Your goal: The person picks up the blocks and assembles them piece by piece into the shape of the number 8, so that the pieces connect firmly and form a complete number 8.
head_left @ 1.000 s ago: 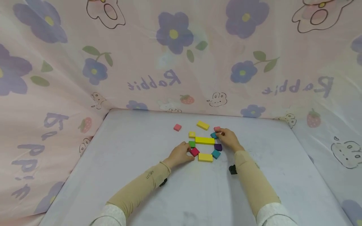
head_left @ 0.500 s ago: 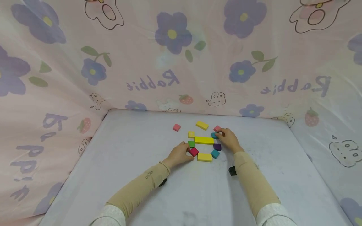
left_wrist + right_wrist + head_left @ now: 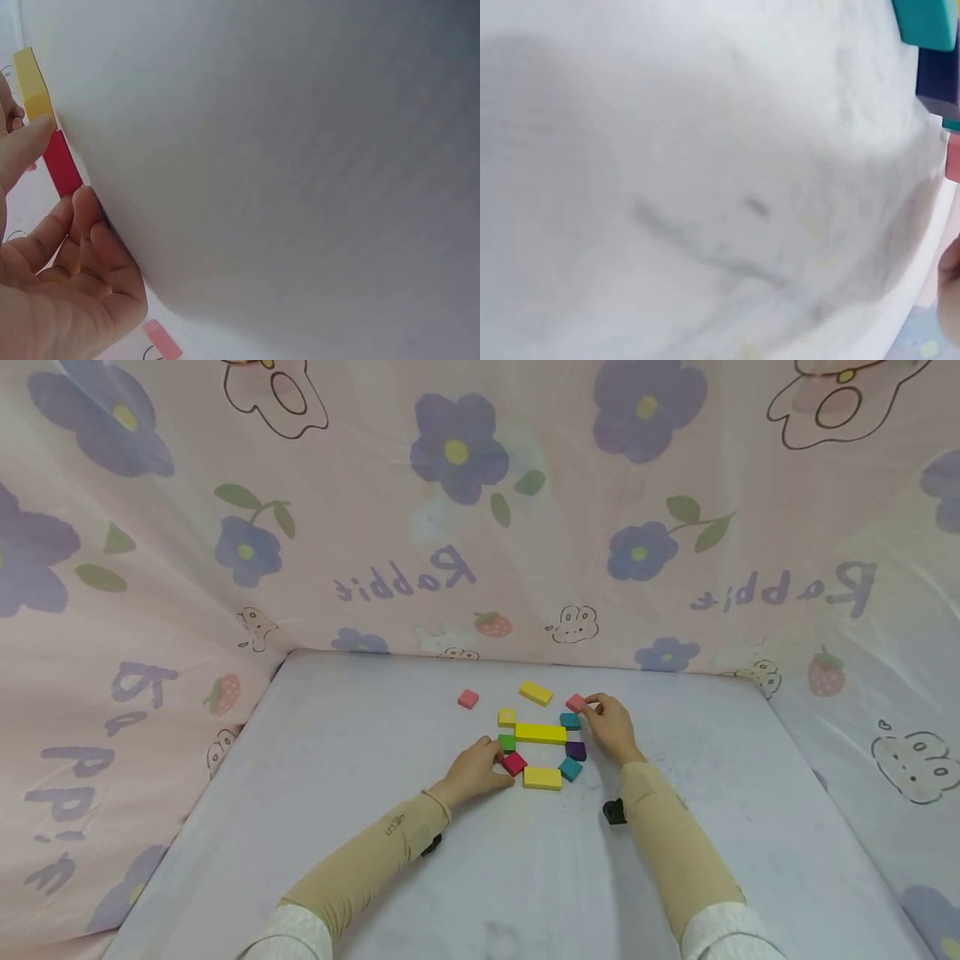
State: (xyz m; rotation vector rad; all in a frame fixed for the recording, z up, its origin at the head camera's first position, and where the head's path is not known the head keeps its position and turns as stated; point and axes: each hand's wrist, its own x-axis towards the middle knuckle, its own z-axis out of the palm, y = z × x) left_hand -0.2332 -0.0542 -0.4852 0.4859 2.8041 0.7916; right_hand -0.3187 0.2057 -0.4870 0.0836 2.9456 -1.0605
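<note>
My left hand [image 3: 474, 768] holds a red block [image 3: 514, 764] between thumb and fingertips; in the left wrist view the thumb lies where this red block [image 3: 62, 166] meets a yellow block [image 3: 34, 86]. My right hand [image 3: 612, 727] has its fingertips at the right edge of a pink block [image 3: 576, 702]. Just left of that hand lies a teal block [image 3: 570, 722], apart from the fingers. Between the hands, a ring of blocks includes a long yellow block [image 3: 540, 733], a green block [image 3: 507, 743], a purple block [image 3: 576, 751] and another teal block [image 3: 571, 769].
A second pink block [image 3: 468, 699] and a tilted yellow block [image 3: 536, 693] lie farther back. A small pale-yellow block [image 3: 507, 717] adjoins the long one. All rest on a white table [image 3: 360, 718], walled by a printed curtain [image 3: 525, 543].
My right hand has let go of the teal block and moved slightly up and right, to beside the pink block. The left hand stays at the red block.
</note>
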